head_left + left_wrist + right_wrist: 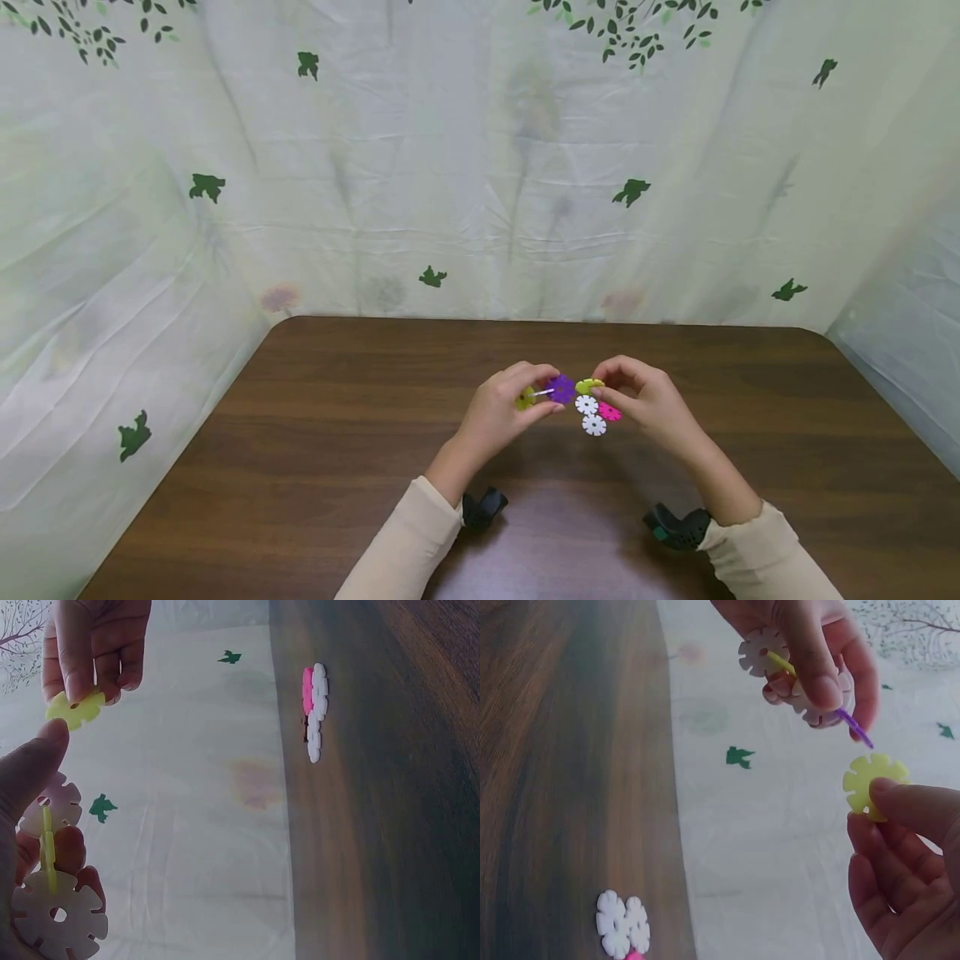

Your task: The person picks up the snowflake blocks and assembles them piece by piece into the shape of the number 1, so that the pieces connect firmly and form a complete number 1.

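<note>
My left hand point(501, 404) grips a small chain of notched plastic discs. In it a yellow disc point(781, 663) joins white discs point(60, 919), and a purple disc point(561, 389) sticks out at the right end. My right hand point(654, 408) pinches a single yellow notched disc point(866, 776) between thumb and fingers. This disc is close to the purple one; the right wrist view shows a narrow gap between them. Fingers of the left hand cover part of the chain.
Two white notched discs point(594, 425) and a pink disc point(611, 412) lie close together on the brown wooden table point(337, 467), below the hands. A pale curtain point(465, 167) with leaf and bird prints hangs behind the table.
</note>
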A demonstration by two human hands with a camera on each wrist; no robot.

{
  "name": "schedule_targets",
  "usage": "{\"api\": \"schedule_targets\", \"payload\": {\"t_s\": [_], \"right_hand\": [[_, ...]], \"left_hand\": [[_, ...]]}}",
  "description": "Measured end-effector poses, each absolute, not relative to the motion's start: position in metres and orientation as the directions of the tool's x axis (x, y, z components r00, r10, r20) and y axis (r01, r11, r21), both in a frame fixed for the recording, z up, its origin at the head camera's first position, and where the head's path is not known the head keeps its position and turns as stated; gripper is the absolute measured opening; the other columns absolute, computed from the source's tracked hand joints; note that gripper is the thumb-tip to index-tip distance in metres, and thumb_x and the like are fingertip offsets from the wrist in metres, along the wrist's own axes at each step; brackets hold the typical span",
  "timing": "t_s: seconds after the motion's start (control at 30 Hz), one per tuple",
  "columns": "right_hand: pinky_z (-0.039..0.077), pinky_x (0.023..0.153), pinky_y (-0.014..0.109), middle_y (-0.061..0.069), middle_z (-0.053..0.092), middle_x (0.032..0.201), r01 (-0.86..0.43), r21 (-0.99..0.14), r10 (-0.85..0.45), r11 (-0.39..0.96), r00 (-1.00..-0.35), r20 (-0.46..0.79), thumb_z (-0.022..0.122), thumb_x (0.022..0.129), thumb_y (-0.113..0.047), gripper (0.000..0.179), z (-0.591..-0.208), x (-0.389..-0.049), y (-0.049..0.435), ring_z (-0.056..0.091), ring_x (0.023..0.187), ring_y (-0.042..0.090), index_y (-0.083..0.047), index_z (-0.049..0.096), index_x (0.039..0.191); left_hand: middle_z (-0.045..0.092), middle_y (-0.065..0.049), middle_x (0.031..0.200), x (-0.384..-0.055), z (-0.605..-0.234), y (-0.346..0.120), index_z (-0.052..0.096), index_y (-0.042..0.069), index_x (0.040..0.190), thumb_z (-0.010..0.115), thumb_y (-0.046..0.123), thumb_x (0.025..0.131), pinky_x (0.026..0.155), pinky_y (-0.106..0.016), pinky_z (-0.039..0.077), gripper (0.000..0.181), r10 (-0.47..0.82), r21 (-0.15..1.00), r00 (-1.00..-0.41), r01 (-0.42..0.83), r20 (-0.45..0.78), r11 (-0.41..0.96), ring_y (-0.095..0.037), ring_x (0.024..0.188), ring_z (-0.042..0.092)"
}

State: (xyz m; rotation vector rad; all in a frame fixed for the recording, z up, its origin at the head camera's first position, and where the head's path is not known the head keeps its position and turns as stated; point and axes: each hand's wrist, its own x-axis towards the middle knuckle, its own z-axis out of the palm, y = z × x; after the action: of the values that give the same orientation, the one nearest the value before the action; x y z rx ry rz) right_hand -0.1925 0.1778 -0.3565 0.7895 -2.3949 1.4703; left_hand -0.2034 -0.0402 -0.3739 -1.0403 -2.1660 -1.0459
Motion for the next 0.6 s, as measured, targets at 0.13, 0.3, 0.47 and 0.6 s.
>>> {"api": "schedule_targets", "payload": {"t_s": [0.13, 0.3, 0.47, 0.6], "right_hand": [[0.049, 0.063, 0.026, 0.002, 0.06, 0.083, -0.589, -0.728, -0.33, 0.351, -0.805, 0.493, 0.066, 0.076, 0.004, 0.016, -0.356, -0.193, 0.174, 0.058, 0.072, 0.016, -0.004, 0.06, 0.088], [0.049, 0.063, 0.024, 0.0, 0.059, 0.083, -0.607, -0.71, -0.319, 0.358, -0.794, 0.517, 0.067, 0.075, 0.004, 0.017, -0.356, -0.192, 0.173, 0.058, 0.072, 0.014, -0.006, 0.061, 0.087], [0.048, 0.061, 0.022, 0.001, 0.059, 0.084, -0.637, -0.685, -0.318, 0.353, -0.77, 0.553, 0.067, 0.074, 0.007, 0.018, -0.357, -0.192, 0.17, 0.057, 0.071, 0.013, -0.006, 0.062, 0.086], [0.048, 0.062, 0.019, 0.007, 0.059, 0.082, -0.698, -0.622, -0.33, 0.354, -0.716, 0.615, 0.067, 0.07, 0.016, 0.022, -0.347, -0.184, 0.165, 0.055, 0.071, 0.013, -0.001, 0.062, 0.083]], "left_hand": [[0.062, 0.002, 0.089, -0.203, -0.373, -0.041, 0.063, 0.008, 0.101, 0.076, 0.019, 0.072, 0.064, -0.016, 0.042, 0.033, 0.413, 0.422, -0.578, 0.808, 0.703, 0.412, -0.005, 0.074, 0.053], [0.062, 0.002, 0.089, -0.204, -0.373, -0.041, 0.064, 0.008, 0.101, 0.076, 0.02, 0.072, 0.064, -0.017, 0.042, 0.033, 0.41, 0.415, -0.578, 0.806, 0.706, 0.422, -0.005, 0.074, 0.053], [0.062, 0.002, 0.088, -0.204, -0.373, -0.041, 0.064, 0.008, 0.1, 0.076, 0.02, 0.072, 0.063, -0.016, 0.041, 0.033, 0.414, 0.406, -0.571, 0.81, 0.709, 0.423, -0.004, 0.073, 0.052], [0.063, 0.003, 0.087, -0.204, -0.373, -0.04, 0.064, 0.008, 0.1, 0.076, 0.019, 0.073, 0.063, -0.015, 0.04, 0.032, 0.421, 0.398, -0.565, 0.815, 0.71, 0.422, -0.004, 0.073, 0.052]]}}
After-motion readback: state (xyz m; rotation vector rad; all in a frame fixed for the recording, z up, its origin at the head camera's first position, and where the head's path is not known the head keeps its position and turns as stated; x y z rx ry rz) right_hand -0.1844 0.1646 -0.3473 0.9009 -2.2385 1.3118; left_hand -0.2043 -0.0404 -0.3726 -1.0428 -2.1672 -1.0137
